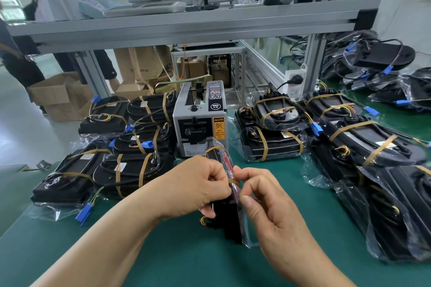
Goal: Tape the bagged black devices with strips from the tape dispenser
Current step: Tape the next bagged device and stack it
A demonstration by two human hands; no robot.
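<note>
On the green mat (163,251) we see taped black devices (130,175) flanking the tape dispenser (199,121). Our left hand (193,186) grips an upright bagged device (227,216); our right hand (272,207) pinches its brown strip (234,180).

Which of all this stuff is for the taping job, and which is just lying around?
For the job:
bagged device, gripped by the left hand
tape strip, pinched by the right hand
tape dispenser
taped devices piled on either side

Just lying about:
cardboard boxes
wall socket
metal shelf overhead
</note>
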